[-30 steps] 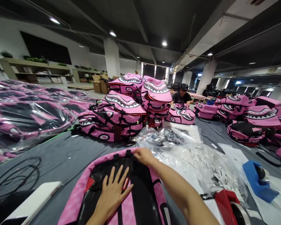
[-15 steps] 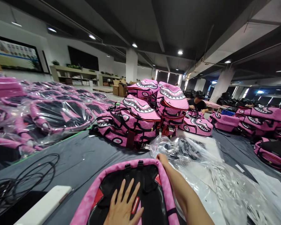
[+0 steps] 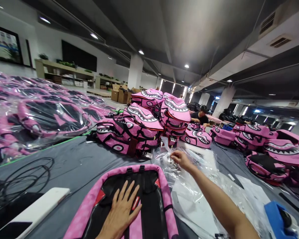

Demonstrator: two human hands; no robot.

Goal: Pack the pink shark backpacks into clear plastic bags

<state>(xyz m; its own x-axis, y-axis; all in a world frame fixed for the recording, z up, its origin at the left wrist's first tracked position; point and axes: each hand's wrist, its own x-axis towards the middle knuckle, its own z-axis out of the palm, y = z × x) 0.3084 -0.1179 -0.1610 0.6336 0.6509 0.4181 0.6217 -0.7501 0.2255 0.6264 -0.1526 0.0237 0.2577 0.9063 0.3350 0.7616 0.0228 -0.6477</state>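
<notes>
A pink and black backpack (image 3: 151, 212) lies back side up at the bottom centre. My left hand (image 3: 123, 207) rests flat on its black panel with the fingers spread, beside a small red label (image 3: 136, 203). Beyond the bag's upper right corner, my right hand (image 3: 180, 158) is over the clear plastic bags (image 3: 204, 186), with its fingers bent together. Whatever is between those fingertips is too small to make out. Pink backpacks with a shark-mouth print (image 3: 142, 127) are stacked just behind.
Plastic-wrapped pink bags (image 3: 54, 116) cover the left side. Black cables (image 3: 22, 179) and a white device (image 3: 37, 210) lie at the lower left. A blue tape dispenser (image 3: 276, 217) is at the lower right, below more backpacks (image 3: 266, 166). Another person (image 3: 200, 116) sits farther back.
My right hand has left the backpack's top edge and moved right, over the plastic bags. My left hand is still flat on the backpack. The view has turned right.
</notes>
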